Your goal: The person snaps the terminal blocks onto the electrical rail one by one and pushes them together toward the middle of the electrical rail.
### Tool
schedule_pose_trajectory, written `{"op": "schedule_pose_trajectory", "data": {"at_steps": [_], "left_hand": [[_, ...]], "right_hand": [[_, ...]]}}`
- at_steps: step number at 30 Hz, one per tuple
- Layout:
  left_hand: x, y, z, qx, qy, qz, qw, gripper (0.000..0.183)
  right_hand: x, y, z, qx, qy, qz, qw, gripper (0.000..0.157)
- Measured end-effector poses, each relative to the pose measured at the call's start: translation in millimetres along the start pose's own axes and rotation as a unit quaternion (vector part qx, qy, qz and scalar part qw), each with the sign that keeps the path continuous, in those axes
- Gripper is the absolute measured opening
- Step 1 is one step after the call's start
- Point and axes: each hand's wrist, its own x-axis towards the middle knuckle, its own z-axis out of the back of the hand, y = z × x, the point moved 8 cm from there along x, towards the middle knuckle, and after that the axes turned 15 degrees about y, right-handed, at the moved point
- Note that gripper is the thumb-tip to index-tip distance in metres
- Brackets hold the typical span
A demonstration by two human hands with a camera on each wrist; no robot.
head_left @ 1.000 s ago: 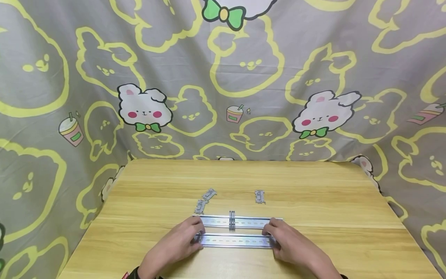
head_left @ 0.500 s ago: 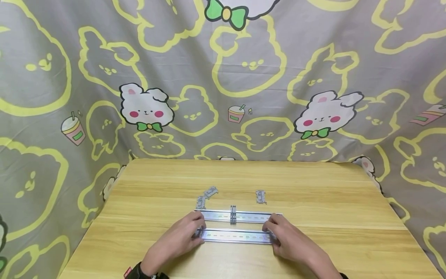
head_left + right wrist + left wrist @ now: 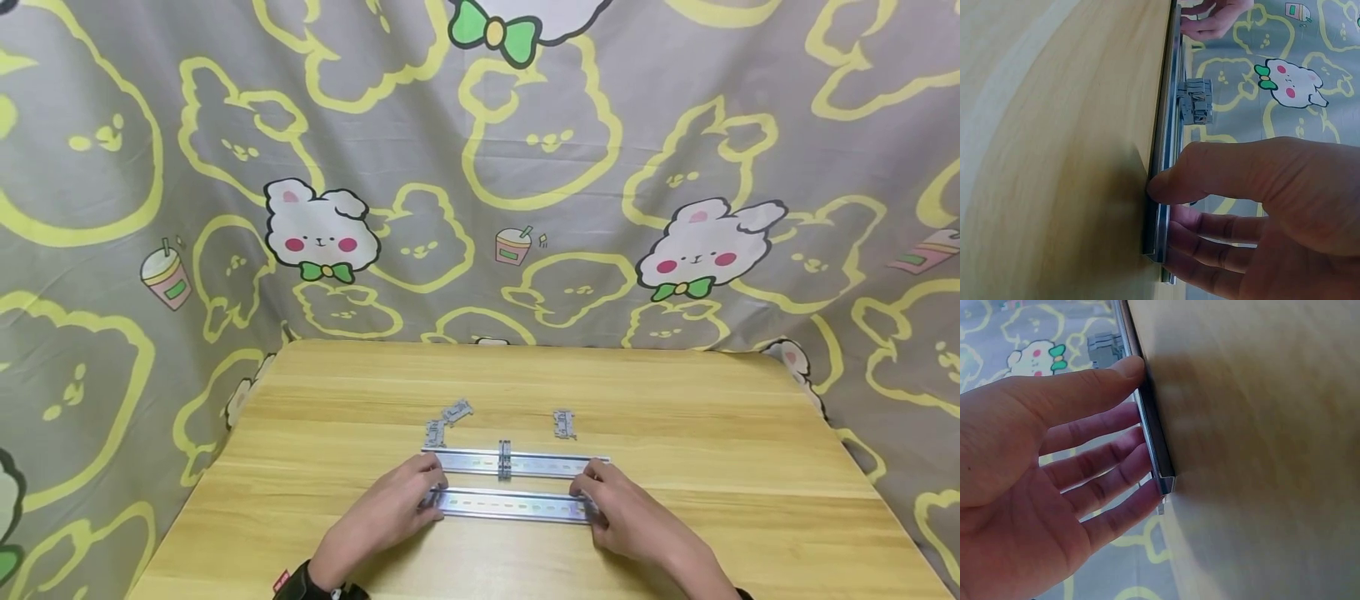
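The front DIN rail [image 3: 517, 505], a slotted silvery strip, lies across the wooden table. My left hand [image 3: 393, 507] grips its left end, thumb on the near edge and fingers on the far side. At the other end my right hand [image 3: 630, 512] holds it the same way. Just behind and parallel lies the rear DIN rail [image 3: 465, 461], its ends close to my fingers. Grey terminal blocks [image 3: 505, 460] stand upright side by side on that rail near its middle; in the right wrist view the terminal blocks [image 3: 1196, 102] rise beyond the front rail.
Two loose grey terminal blocks [image 3: 457, 410] lie behind the rear rail's left end, the nearer one close to it. Another loose terminal block [image 3: 564, 423] lies behind to the right. A patterned grey curtain [image 3: 442, 208] hangs around the table [image 3: 675, 400].
Both rails have slid a little away from me, with the upright blocks on the rear one. The nearer loose block at the left has shifted back and turned slightly. Both hands keep their hold.
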Motion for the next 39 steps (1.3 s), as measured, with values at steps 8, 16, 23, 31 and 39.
{"op": "schedule_pose_trajectory", "data": {"at_steps": [8, 16, 23, 31, 39], "left_hand": [[0.1, -3.0, -0.6, 0.003, -0.002, -0.002, 1.0000, 0.030], [-1.3, -2.4, -0.1, 0.010, -0.008, -0.006, 0.9999, 0.027], [-2.0, -2.0, 0.5, 0.005, -0.008, -0.013, 0.9999, 0.025], [-4.1, -2.0, 1.2, 0.007, -0.013, -0.014, 0.9998, 0.026], [-4.0, -3.9, -0.1, 0.016, -0.022, -0.018, 0.9995, 0.027]], "right_hand": [[-2, 0, 2.1, -0.009, -0.018, 0.015, 1.000, 0.040], [-2, 0, 2.8, -0.021, -0.025, 0.021, 0.999, 0.040], [0, -1, 4.5, 0.008, 0.005, 0.028, 1.000, 0.036], [36, -20, 45.2, 0.057, -0.007, 0.005, 0.998, 0.045], [82, -43, 50.4, 0.010, -0.003, -0.016, 1.000, 0.053]]}}
